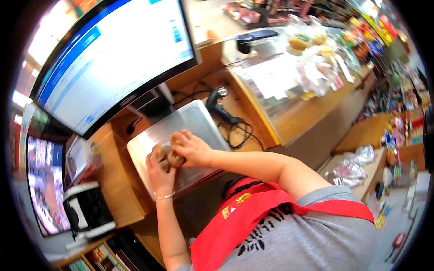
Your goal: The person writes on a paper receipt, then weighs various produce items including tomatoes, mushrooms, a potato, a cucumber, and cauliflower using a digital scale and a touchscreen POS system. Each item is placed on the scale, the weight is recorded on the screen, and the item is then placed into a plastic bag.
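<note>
A flat metal scale platter (196, 122) lies in front of me. Over its left half, my left hand (163, 174) is curled around a brown, roundish piece of produce (162, 156), perhaps a root vegetable. My right hand (190, 149) grips similar brown produce (176, 158) close beside it; its exact kind is blurred. The two hands nearly touch. Whether the pieces rest on the platter or are held just above it, I cannot tell.
A large monitor (115, 64) stands beyond the platter. A handheld barcode scanner (220, 106) with a coiled cable lies to its right. Plastic bags of produce (313, 67) and a phone (262, 34) sit on the glass-topped counter. At left are a small printer (88, 210) and a second screen (45, 183).
</note>
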`<state>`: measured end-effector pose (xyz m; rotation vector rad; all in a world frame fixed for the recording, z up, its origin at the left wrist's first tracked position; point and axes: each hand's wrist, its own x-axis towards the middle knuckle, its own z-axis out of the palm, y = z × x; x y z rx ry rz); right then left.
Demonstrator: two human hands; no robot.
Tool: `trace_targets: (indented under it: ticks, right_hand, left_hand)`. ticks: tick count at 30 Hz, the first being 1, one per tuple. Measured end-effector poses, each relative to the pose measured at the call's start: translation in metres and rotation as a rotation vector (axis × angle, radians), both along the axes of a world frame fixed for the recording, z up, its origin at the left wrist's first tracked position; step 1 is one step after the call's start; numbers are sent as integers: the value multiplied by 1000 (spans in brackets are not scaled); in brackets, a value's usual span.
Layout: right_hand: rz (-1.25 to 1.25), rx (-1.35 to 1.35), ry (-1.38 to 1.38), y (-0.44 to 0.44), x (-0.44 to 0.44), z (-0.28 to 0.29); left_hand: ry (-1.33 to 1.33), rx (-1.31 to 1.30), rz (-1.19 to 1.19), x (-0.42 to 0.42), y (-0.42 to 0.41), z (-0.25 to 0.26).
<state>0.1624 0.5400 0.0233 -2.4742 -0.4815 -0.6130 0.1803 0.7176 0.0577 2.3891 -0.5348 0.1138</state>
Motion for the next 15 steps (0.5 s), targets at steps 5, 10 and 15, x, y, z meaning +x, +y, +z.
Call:
trace_targets:
  ticks: [5, 10, 15]
  right_hand:
    - [-160, 223, -52, -44, -28, 32]
    - [-501, 50, -36, -175, -121, 69]
    - [-751, -88, 63, -294, -178, 41]
  left_hand:
    - [-73, -58, 79, -15, -20, 13]
    - [65, -120, -213, -49, -118, 23]
    - [-13, -124, -562, -71, -261, 22]
